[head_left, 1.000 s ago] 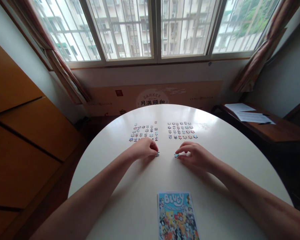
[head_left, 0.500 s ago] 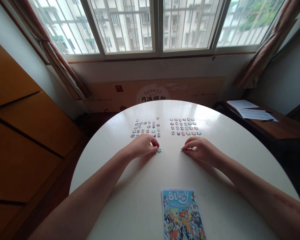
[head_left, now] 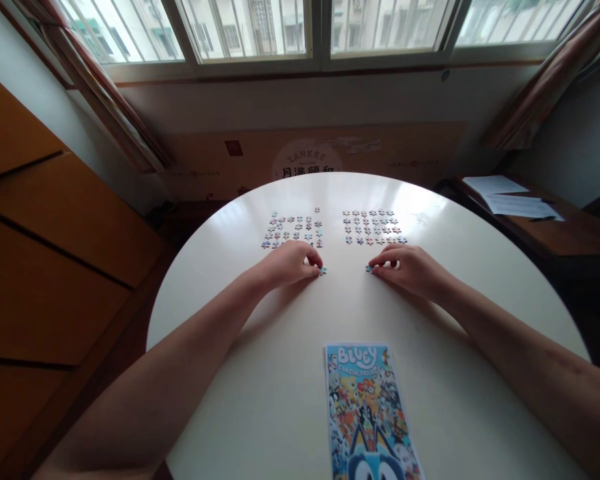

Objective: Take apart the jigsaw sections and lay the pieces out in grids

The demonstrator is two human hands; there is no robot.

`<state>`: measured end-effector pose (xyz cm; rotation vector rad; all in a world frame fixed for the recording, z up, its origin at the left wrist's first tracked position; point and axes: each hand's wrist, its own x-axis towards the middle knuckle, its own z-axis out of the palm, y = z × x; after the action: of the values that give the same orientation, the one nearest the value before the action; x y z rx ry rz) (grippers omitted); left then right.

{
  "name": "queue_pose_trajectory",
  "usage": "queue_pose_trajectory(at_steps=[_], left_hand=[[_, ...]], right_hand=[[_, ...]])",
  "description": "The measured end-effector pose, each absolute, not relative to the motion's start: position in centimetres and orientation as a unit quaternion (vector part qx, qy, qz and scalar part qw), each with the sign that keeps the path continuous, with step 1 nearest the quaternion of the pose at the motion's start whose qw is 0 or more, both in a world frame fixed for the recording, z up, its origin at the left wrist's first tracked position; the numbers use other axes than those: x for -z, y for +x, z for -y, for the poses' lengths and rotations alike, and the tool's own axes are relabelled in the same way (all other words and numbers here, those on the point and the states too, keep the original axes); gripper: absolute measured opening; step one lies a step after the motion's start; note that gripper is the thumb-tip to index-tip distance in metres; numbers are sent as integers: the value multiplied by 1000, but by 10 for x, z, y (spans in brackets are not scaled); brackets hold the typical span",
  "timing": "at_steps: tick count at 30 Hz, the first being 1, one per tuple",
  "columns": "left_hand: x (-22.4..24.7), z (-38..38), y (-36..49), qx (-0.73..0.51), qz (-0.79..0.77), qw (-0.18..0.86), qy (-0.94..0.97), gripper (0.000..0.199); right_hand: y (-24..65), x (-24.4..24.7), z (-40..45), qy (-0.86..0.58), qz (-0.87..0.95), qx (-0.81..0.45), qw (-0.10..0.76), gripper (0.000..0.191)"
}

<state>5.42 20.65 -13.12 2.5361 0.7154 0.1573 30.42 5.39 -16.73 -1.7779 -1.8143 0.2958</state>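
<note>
My left hand (head_left: 296, 260) pinches a small blue jigsaw piece (head_left: 323, 271) between thumb and fingertips, close to the tabletop. Across a gap to the right, my right hand (head_left: 404, 265) grips another bluish jigsaw piece (head_left: 369, 269) by its edge. Beyond the left hand lies a spread of loose puzzle pieces (head_left: 300, 227) in uneven rows, partly hidden by that hand. A second group of puzzle pieces (head_left: 373, 228) is laid out in a tidier grid past the right hand.
A colourful Bluey picture sheet (head_left: 367, 407) lies on the round white table (head_left: 260, 407) at the near side. Paper sheets (head_left: 520, 204) and a pen rest on a brown side table to the right. An orange cabinet (head_left: 45, 253) stands at left.
The view has tilted downward, so the table sits higher and more of the picture sheet shows. Both hands still hold their pieces in nearly the same places on the table.
</note>
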Motion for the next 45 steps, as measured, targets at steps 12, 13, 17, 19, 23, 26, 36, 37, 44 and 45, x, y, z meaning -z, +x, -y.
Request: queue_pose_trajectory(at_steps=[12, 13, 17, 19, 23, 26, 36, 37, 44, 45], left_hand=[[133, -207, 55, -70, -260, 241, 932, 14], [133, -207, 55, -68, -261, 242, 932, 14], [131, -206, 55, -62, -263, 249, 930, 15], [130, -206, 54, -64, -263, 253, 929, 15], [131, -207, 54, -65, -262, 257, 928, 15], [132, -208, 54, -63, -259, 259, 928, 14], [132, -209, 54, -61, -253, 256, 931, 14], [133, -209, 53, -62, -253, 258, 930, 14], [128, -212, 50, -87, -268, 253, 926, 12], [126, -213, 50, -108, -279, 247, 922, 12]], right_hand=[[306, 169, -54, -677, 669, -122, 281, 19], [306, 168, -54, -678, 669, -121, 280, 19], [305, 168, -54, -678, 668, -123, 282, 20], [305, 168, -53, -678, 667, -123, 283, 20], [306, 170, -54, -675, 668, -121, 287, 20], [307, 172, -55, -671, 670, -120, 295, 20], [307, 172, -54, -676, 664, -124, 294, 19], [307, 173, -54, -677, 664, -124, 293, 19], [306, 171, -55, -676, 663, -128, 296, 22], [305, 171, -55, -676, 663, -129, 295, 22]])
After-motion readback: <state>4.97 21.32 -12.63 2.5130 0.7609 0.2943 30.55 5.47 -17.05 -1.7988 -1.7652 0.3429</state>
